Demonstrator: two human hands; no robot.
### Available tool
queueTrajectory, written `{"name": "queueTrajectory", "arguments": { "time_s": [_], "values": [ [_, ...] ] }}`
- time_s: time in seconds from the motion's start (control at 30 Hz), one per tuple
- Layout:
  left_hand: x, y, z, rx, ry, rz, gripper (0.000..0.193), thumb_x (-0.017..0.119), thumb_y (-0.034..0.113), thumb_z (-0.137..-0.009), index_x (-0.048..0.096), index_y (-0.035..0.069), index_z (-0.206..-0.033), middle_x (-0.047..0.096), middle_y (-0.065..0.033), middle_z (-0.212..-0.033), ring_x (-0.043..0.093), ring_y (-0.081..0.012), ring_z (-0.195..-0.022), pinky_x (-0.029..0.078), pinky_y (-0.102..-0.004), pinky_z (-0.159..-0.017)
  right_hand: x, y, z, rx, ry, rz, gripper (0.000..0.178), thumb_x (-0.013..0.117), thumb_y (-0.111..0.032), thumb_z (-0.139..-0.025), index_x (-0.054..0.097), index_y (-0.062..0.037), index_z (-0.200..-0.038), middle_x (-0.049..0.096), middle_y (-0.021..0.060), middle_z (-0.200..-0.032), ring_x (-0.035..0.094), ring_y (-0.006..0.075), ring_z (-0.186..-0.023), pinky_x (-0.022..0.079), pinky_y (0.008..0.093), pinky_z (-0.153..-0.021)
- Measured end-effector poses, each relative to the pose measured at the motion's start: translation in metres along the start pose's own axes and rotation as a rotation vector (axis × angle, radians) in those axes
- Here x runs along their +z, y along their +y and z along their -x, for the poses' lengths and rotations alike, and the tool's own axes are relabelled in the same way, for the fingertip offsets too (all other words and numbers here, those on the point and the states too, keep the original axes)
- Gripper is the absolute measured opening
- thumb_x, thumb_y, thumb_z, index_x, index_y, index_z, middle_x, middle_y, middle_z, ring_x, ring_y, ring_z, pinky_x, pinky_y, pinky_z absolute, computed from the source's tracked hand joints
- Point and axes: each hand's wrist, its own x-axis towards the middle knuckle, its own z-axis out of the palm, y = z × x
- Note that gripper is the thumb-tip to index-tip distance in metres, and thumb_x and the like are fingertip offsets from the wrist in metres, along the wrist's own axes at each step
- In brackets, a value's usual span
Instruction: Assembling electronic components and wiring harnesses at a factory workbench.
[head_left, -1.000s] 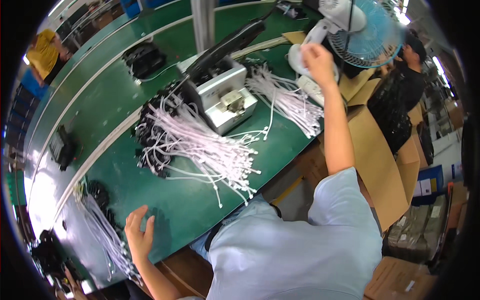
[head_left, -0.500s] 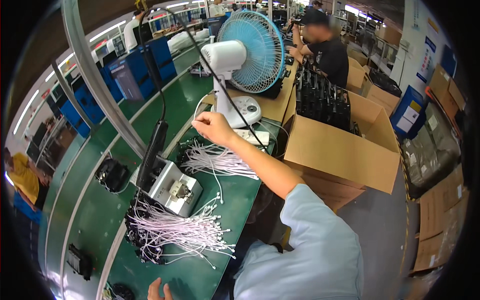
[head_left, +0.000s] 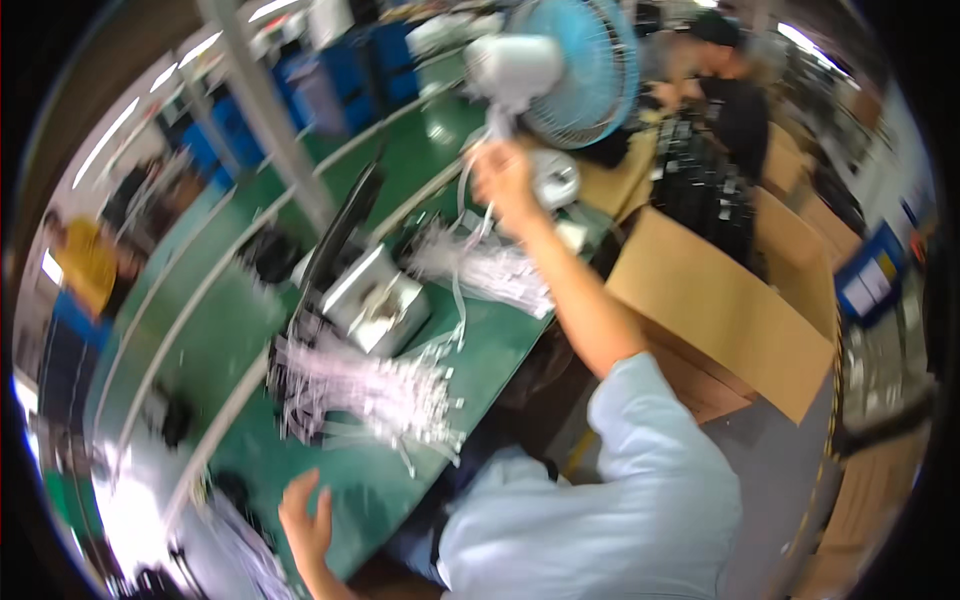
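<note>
My right hand (head_left: pixel 507 187) is stretched out over the far part of the bench, in front of the fan's base. Its fingers are closed in a pinch on a thin white cable (head_left: pixel 461 285), which hangs down beside a bundle of white cables (head_left: pixel 485 265). Low in the picture, my left hand (head_left: pixel 306 520) is held over the green bench (head_left: pixel 400 500), thumb and fingers apart and holding nothing. Just beyond it lies a second bundle of white cables (head_left: pixel 370 385) with small white connectors and black parts at one end. Motion blurs the details.
A small light-grey machine (head_left: pixel 378 300) stands between the bundles, with a black wand-shaped tool (head_left: pixel 340 225) slanting beside it. A blue-bladed fan (head_left: pixel 590 75) is at the bench's far end. An open cardboard box (head_left: pixel 720 310) with black parts stands right; a person (head_left: pixel 740 95) works beyond.
The whole view has shifted, so the bench appears higher and further right. My left hand has come further into view. My right hand has lifted, drawing up the white cable.
</note>
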Motion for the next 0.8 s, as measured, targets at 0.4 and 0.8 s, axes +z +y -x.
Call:
{"name": "queueTrajectory", "arguments": {
  "time_s": [0.4, 0.8],
  "values": [
    [0.034, 0.033, -0.002, 0.119, 0.057, 0.197, 0.033, 0.065, 0.017, -0.082, 0.061, 0.007, -0.113, 0.061, -0.0117, -0.118, 0.055, -0.0309, -0.111, 0.041, -0.0433, -0.096, -0.082, 0.074, -0.028, 0.278, -0.511, 0.617, 0.019, 0.054, -0.027, -0.096, 0.056, -0.0117, -0.085, 0.046, -0.0049, -0.068, 0.042, 0.0031, -0.055, 0.031, 0.0193, -0.047],
    [0.073, 0.020, 0.011, 0.024, 0.079, 0.227, 0.029, 0.067, 0.018, -0.079, 0.062, 0.006, -0.106, 0.061, -0.0110, -0.106, 0.055, -0.0296, -0.105, 0.042, -0.0453, -0.088, 0.058, 0.046, 0.106, 0.189, -0.527, 0.227, 0.028, 0.048, -0.025, -0.098, 0.054, -0.0055, -0.116, 0.055, 0.0026, -0.098, 0.051, 0.0116, -0.085, 0.040, 0.0241, -0.077]
  ]
}}
